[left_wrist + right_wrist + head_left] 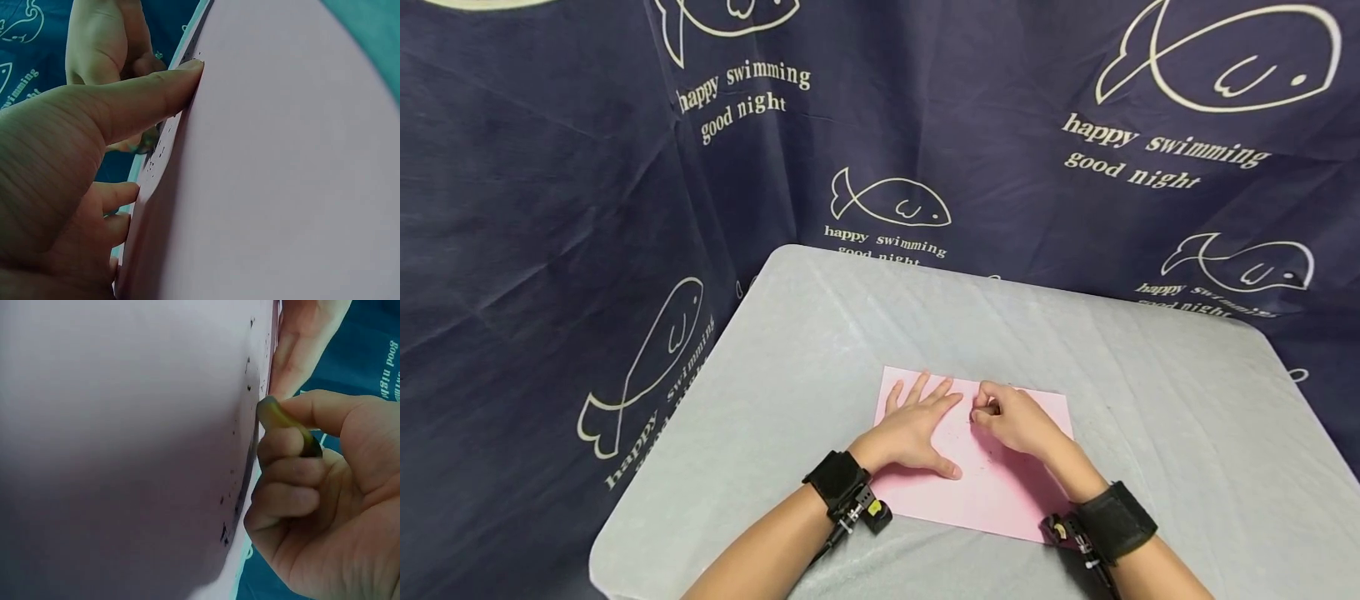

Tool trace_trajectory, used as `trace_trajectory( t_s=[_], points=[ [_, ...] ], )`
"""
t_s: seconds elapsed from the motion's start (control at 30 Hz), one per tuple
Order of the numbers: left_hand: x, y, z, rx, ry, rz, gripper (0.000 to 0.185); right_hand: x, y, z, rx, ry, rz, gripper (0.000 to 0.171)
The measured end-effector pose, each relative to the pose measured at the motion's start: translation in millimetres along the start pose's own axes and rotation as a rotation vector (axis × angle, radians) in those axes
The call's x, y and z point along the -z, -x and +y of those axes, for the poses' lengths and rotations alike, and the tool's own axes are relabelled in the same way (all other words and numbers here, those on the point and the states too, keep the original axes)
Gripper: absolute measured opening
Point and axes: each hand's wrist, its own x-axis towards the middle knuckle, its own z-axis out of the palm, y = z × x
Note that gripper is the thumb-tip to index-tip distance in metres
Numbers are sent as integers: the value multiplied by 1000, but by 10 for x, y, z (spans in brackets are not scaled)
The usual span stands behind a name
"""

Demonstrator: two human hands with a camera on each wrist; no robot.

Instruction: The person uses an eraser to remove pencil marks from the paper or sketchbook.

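A sheet of pink paper [951, 504] lies on the table. My left hand [912, 435] rests on its left part with fingers spread and thumb apart, and the left wrist view shows the thumb tip on the surface. Near the upper right of the sheet, my right hand [1021, 423] pinches a small yellow-green eraser [287, 422] between thumb and curled forefinger, the other fingers folded in. One end of the eraser is dark, and its tip is right at the paper. Dark crumbs [224, 535] are scattered over the sheet around the right hand.
Pale grey cloth covers the table [820, 333], which has rounded corners. Dark blue curtains [1015, 208] with fish outlines and lettering hang behind it and along the left. Each wrist wears a black strap [1116, 521] with a small camera.
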Motion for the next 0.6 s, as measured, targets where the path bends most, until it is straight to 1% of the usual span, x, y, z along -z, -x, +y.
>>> trace_trajectory(
  t_s=[0.2, 0.3, 0.37, 0.6],
  points=[
    [3, -6, 18, 2, 5, 4, 115, 46, 45, 14, -62, 101, 65, 14],
    [-1, -8, 24, -2, -1, 5, 115, 68, 75, 30, -84, 127, 64, 13],
    [-1, -7, 26, -3, -3, 7, 115, 89, 98, 54, -96, 126, 55, 12],
    [-4, 14, 22, -4, 5, 15, 115, 193, 199, 160, -126, 61, 17, 11]
  ],
)
